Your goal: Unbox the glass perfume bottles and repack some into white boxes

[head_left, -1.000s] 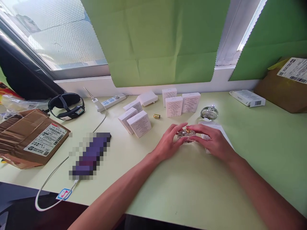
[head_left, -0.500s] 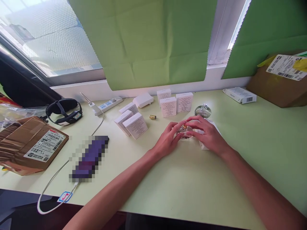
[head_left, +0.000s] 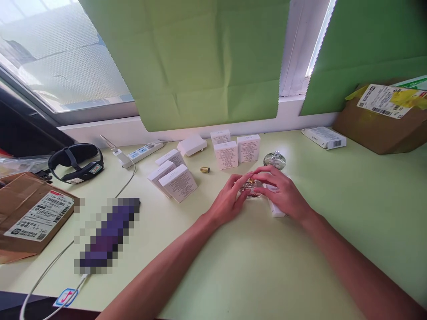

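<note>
A clear glass perfume bottle (head_left: pixel 253 194) with a gold neck stands on the table between my two hands. My left hand (head_left: pixel 227 198) grips its left side, fingers curled over the top. From the right, my right hand (head_left: pixel 282 192) closes on the same bottle, so the bottle is partly covered. Under and beside my right hand lies a white box (head_left: pixel 277 210), mostly hidden. Just behind it is a second round glass bottle (head_left: pixel 275 161). To the left, a small gold cylindrical cap (head_left: pixel 204 170) lies on its side.
Several printed white boxes (head_left: pixel 227 155) stand at the back, more (head_left: pixel 179 184) at left. A power strip (head_left: pixel 143 152), headset (head_left: pixel 77 165), blurred phone (head_left: pixel 108 235) with cable and carton (head_left: pixel 36 222) occupy the left. Another carton (head_left: pixel 376 129) and flat box (head_left: pixel 324 137) sit back right.
The camera view has turned slightly, so the whole scene sits a little further left and lower. Both hands remain on the perfume bottle, with little visible change in grip.
</note>
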Motion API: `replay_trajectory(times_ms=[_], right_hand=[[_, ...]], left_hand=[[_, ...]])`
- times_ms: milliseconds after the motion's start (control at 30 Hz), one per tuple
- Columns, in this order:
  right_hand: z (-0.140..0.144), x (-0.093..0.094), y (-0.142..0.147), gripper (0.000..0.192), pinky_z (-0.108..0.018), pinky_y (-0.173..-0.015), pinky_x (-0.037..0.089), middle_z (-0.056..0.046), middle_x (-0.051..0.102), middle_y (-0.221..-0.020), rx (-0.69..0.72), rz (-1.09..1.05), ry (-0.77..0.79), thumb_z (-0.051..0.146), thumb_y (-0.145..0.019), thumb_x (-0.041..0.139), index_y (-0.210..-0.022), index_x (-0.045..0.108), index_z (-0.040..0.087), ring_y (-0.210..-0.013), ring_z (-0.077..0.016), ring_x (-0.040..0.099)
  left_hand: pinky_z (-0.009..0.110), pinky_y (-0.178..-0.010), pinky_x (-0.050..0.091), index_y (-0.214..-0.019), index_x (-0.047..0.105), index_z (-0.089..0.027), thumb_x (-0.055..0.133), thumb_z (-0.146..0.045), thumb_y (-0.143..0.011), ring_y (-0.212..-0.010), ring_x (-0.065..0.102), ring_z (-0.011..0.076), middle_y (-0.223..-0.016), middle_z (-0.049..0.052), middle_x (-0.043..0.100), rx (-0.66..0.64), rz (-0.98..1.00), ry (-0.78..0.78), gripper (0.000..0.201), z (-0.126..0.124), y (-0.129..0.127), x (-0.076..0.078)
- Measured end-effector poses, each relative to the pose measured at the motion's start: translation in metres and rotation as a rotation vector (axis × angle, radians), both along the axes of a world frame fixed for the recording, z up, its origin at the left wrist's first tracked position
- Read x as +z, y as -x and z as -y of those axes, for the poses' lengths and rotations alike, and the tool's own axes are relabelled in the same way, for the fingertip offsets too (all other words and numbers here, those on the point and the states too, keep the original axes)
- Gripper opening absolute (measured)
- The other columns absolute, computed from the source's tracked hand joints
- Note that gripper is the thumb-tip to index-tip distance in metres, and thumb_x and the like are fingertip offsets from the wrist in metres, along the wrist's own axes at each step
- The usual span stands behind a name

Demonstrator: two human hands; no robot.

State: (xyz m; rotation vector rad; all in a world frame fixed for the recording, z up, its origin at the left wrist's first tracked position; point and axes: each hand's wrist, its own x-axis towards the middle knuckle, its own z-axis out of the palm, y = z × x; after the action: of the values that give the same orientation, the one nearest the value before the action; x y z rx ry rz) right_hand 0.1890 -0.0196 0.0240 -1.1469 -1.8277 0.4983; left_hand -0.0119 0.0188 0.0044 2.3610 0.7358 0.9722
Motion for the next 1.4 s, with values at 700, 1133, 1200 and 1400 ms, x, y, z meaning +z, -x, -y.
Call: replay_trajectory(times_ms=[700,1133,1200,1400], right_hand=[[0.005,-0.001,0.001,0.027,-0.036,-0.093,0.054,-0.002,0.052,-0.121,0.002,-0.032,0.022,0.028,-0.091,0.059,-0.117,0.065,0.035,-0.101,-0.0173,0.061],[0.003,-0.009,0.000,0.025,-0.038,-0.092,0.057,-0.002,0.043,-0.108,-0.044,-0.084,0.024,0.032,-0.088,0.064,-0.112,0.069,0.036,-0.100,-0.0175,0.059],[0.003,-0.009,0.001,0.025,-0.037,-0.094,0.057,-0.002,0.044,-0.109,-0.042,-0.110,0.035,0.032,-0.088,0.064,-0.112,0.069,0.036,-0.102,-0.0172,0.058],[0.001,-0.011,0.001,0.026,-0.036,-0.092,0.058,-0.003,0.045,-0.109,-0.041,-0.132,0.022,0.032,-0.086,0.067,-0.111,0.070,0.034,-0.101,-0.0165,0.058]], left_hand=[[0.037,-0.096,0.049,-0.144,0.037,-0.034,0.046,-0.026,-0.097,-0.108,0.055,0.0177,-0.120,0.008,0.052,-0.035,0.059,-0.009,0.048,-0.002,0.001,-0.003],[0.038,-0.094,0.051,-0.143,0.038,-0.035,0.048,-0.027,-0.097,-0.106,0.056,0.0182,-0.117,0.007,0.054,-0.013,0.065,-0.009,0.048,-0.002,0.002,-0.006],[0.038,-0.095,0.051,-0.144,0.038,-0.035,0.048,-0.027,-0.097,-0.106,0.056,0.0183,-0.117,0.007,0.053,-0.015,0.060,-0.003,0.049,-0.002,0.002,-0.005],[0.037,-0.094,0.051,-0.145,0.036,-0.035,0.047,-0.027,-0.097,-0.105,0.056,0.0185,-0.116,0.007,0.053,-0.025,0.044,-0.012,0.050,-0.002,0.003,-0.003]])
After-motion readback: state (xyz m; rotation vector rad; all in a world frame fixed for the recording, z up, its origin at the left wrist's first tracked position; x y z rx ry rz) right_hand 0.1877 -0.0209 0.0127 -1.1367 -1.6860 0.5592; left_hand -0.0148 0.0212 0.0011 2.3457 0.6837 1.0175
